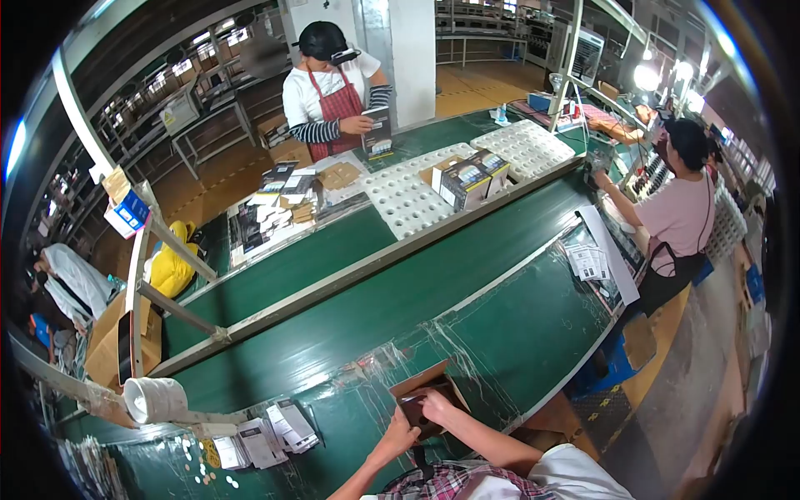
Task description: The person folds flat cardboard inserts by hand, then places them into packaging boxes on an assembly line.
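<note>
A small cardboard box point(457, 395) with a brown inside and a raised flap stands open at the near edge of the green bench, close to my body. My left hand point(401, 434) is closed on its left side. At the box's mouth is my right hand point(434, 406), its fingers bent and closed at the upper rim. The fingertips are partly hidden there, and whatever is inside the box stays dark. Stacks of folded printed leaflets point(265, 437) lie on the bench left of my hands, with small white round pieces point(202, 469) beside them.
A green conveyor belt point(350, 321) runs past the bench, bordered by a metal rail point(308, 287). Across it, a person point(333, 100) holds a printed box, near white perforated trays point(408, 200). Another person point(679, 200) works at right. A white roll point(155, 401) hangs on the frame at left.
</note>
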Demonstrator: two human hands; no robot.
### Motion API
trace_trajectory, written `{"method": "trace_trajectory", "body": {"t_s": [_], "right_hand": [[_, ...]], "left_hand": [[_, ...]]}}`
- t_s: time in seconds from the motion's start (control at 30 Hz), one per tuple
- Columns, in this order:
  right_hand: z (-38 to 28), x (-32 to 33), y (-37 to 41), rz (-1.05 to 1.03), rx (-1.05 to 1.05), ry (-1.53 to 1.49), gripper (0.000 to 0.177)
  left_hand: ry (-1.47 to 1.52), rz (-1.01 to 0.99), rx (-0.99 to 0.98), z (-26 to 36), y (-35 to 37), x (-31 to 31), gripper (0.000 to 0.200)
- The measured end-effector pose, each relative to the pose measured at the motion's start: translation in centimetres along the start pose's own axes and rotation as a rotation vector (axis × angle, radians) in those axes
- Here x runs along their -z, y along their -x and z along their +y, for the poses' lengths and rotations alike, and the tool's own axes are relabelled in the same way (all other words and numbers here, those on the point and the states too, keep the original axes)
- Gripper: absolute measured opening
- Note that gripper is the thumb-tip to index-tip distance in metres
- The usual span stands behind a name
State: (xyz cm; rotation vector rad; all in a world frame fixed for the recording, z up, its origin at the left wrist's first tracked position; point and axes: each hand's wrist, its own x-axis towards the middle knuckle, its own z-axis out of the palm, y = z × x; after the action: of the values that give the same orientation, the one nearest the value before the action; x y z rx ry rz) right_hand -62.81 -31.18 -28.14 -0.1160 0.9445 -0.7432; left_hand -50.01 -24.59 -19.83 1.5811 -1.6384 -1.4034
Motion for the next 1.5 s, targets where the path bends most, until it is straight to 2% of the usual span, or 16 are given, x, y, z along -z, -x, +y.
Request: {"method": "trace_trajectory", "body": {"t_s": [0.27,0.37,0.4,0.47,0.5,0.53,0.63,0.67,0.77,0.87,0.97,1.1,1.2,1.3,1.4,1.5], "right_hand": [[0.3,-1.0,1.4,-0.08,0.054,0.147,0.029],[0.3,-0.5,1.9,-0.07,0.078,0.517,0.035],[-0.2,-1.8,3.4,-0.021,0.15,0.548,0.03],[2.5,1.0,-0.6,-0.042,0.377,0.999,0.033],[3.4,2.4,-1.8,-0.049,0.484,1.227,0.035],[2.6,2.4,-1.2,-0.174,0.609,1.381,0.045],[2.0,1.8,-0.5,-0.206,0.622,1.655,0.051],[0.2,-0.3,1.9,-0.234,0.481,1.724,0.053],[2.5,3.0,0.6,-0.232,0.613,1.782,0.057],[3.8,3.8,-0.4,-0.118,0.632,2.104,0.061],[4.4,4.4,-0.9,-0.164,0.764,1.99,0.05],[4.0,3.9,-0.6,-0.133,0.71,2.051,0.05],[3.5,3.2,0.0,-0.137,0.642,2.042,0.05],[3.4,3.2,-0.1,-0.128,0.612,2.126,0.049],[3.0,3.1,-0.4,-0.156,0.552,2.153,0.048],[2.9,2.9,0.1,-0.166,0.537,2.057,0.047]], "left_hand": [[0.07,-0.045,0.113,-0.1,-0.2,0.9,0.063],[0.094,-0.043,0.15,1.7,0.1,1.3,0.059],[0.112,-0.05,0.166,3.7,0.4,2.0,0.056],[0.016,0.017,0.041,3.0,0.4,1.7,0.052],[0.049,0.003,0.071,3.7,0.6,1.9,0.052],[0.081,-0.01,0.101,5.0,0.8,2.2,0.052],[0.1,-0.029,0.098,3.3,0.5,1.7,0.056],[0.081,-0.048,0.101,3.4,0.4,1.9,0.058],[0.033,-0.041,0.124,3.7,0.5,1.9,0.061],[0.012,-0.029,0.075,3.0,0.4,1.7,0.062],[0.017,-0.039,0.083,1.7,0.0,1.2,0.063],[0.057,-0.038,0.117,3.1,0.4,1.6,0.064],[-0.002,0.023,0.102,3.7,0.7,1.7,0.055],[0.071,0.002,0.224,5.8,1.1,2.1,0.053],[0.045,0.019,0.059,2.0,0.3,1.1,0.052],[-0.009,0.021,0.044,1.5,0.3,1.1,0.051]]}}
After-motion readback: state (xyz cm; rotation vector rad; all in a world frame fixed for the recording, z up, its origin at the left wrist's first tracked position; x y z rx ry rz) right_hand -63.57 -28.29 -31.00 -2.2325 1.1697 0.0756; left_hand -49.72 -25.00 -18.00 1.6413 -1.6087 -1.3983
